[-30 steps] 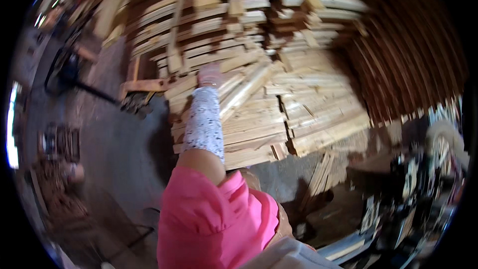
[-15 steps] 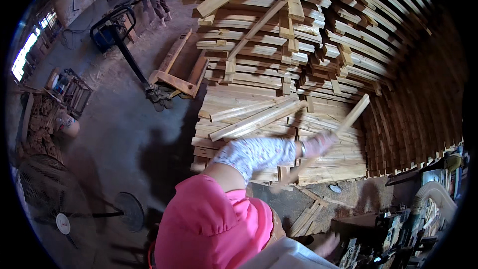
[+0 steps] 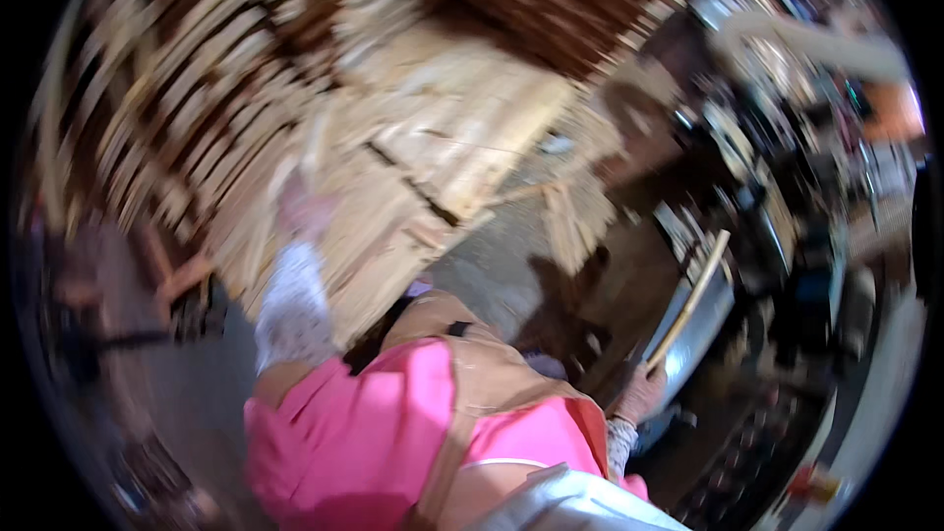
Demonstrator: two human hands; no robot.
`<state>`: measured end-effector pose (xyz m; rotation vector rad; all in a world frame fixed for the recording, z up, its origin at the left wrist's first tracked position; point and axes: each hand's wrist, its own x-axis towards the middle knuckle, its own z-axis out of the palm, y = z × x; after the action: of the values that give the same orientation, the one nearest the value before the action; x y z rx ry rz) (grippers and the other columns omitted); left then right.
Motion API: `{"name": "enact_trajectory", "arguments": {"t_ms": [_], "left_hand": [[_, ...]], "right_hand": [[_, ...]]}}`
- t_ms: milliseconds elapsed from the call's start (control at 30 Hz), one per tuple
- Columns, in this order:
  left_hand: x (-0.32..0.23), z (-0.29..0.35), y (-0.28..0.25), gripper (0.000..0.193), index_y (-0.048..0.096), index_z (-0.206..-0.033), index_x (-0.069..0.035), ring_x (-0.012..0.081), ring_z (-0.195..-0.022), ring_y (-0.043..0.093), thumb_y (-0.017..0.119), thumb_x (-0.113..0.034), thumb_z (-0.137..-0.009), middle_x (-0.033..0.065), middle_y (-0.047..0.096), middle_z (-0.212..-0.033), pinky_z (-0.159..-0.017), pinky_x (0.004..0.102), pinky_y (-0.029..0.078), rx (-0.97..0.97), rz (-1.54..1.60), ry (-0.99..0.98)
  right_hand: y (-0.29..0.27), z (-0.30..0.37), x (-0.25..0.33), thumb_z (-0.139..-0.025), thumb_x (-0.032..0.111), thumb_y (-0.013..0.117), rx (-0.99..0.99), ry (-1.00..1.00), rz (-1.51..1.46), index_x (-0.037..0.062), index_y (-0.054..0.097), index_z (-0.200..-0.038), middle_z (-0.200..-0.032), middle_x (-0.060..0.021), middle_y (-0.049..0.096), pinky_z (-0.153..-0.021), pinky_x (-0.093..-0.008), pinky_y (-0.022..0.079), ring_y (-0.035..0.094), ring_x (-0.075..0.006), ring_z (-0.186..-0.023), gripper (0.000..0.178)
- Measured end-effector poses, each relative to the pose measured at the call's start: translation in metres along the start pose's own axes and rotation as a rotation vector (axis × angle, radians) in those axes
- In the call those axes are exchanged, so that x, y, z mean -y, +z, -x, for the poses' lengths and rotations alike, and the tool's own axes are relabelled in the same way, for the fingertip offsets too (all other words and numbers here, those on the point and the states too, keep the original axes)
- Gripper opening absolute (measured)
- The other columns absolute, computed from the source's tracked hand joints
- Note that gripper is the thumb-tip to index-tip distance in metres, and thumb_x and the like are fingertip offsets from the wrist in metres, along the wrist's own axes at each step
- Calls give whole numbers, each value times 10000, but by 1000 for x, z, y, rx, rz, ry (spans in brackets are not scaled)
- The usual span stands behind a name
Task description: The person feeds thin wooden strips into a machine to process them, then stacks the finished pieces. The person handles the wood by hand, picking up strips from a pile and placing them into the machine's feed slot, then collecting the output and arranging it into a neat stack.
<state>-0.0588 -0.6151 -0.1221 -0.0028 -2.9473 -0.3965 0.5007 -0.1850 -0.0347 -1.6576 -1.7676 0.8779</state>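
My right hand (image 3: 641, 391), low on the right, is closed round the lower end of a long, narrow wooden strip (image 3: 693, 300). The strip slants up over a grey metal machine surface (image 3: 703, 344). On the left, my left arm in a white patterned sleeve (image 3: 295, 305) stretches out over the stacked boards (image 3: 383, 226). My left hand (image 3: 303, 206) is smeared by motion beside a pale piece of wood (image 3: 318, 138). Whether its fingers grip that piece cannot be made out.
High stacks of lumber (image 3: 187, 98) rise ahead and to the left. Scrap wood (image 3: 570, 226) lies on the floor near the boards. Machinery with a pale flexible hose (image 3: 816, 44) fills the right side. An orange pallet jack (image 3: 177, 270) stands at the left.
The view has swung right toward the machinery. My left hand held a wooden strip over the boards; now it is blurred at the pile. My right hand, apparently bare before, now holds a strip.
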Motion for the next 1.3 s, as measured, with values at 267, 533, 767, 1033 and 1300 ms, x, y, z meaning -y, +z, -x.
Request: {"name": "enact_trajectory", "arguments": {"t_ms": [267, 533, 767, 1033, 1300], "left_hand": [[24, 8, -18, 905, 369, -1656, -12, 459, -1377, 584, 801, -235, -891, 289, 568, -1542, -1186, 488, 462, 314, -56, -28], [-77, 17, -43, 641, 567, -1494, 21, 465, -1242, 648, 674, -363, -992, 309, 704, -1277, -1081, 507, 489, 345, 135, 233], [-373, 123, -21, 352, 612, -1341, -38, 187, -899, 649, 669, -202, -1035, 71, 665, -1063, -773, 366, 582, 520, 1481, 451], [-448, 291, 14, 631, 449, -1601, -10, 179, -1057, 665, 659, -271, -1066, 74, 679, -1258, -904, 335, 563, 1739, 1577, 414], [-280, 241, 109, 460, 686, -1366, 5, 119, -758, 584, 654, -297, -1022, 31, 674, -914, -702, 284, 500, 1362, 867, 570]], "right_hand": [[-9, -100, -94, -919, 150, 749, -345, -309, 808, 68, 695, -1052, -962, -186, 676, -816, -517, 531, 653, -405, -945, 166], [48, -241, -65, -980, 282, 686, -337, -314, 830, 101, 773, -1256, -1050, -167, 750, -879, -478, 568, 706, -375, -989, 342], [155, 10, 129, -839, 242, 899, 572, -532, -106, 32, 424, -1637, -1519, -239, 598, -1168, -409, 467, 580, -358, -1398, 952], [37, 69, -8, -945, 139, 753, -128, -170, 47, -65, 444, -1592, -1596, -305, 509, -1234, -471, 395, 527, -428, -1455, 745], [-21, 121, -97, -930, 196, 733, -572, -173, 558, -1, 646, -1375, -1110, -297, 711, -854, -615, 519, 658, -535, -984, 495]]}}
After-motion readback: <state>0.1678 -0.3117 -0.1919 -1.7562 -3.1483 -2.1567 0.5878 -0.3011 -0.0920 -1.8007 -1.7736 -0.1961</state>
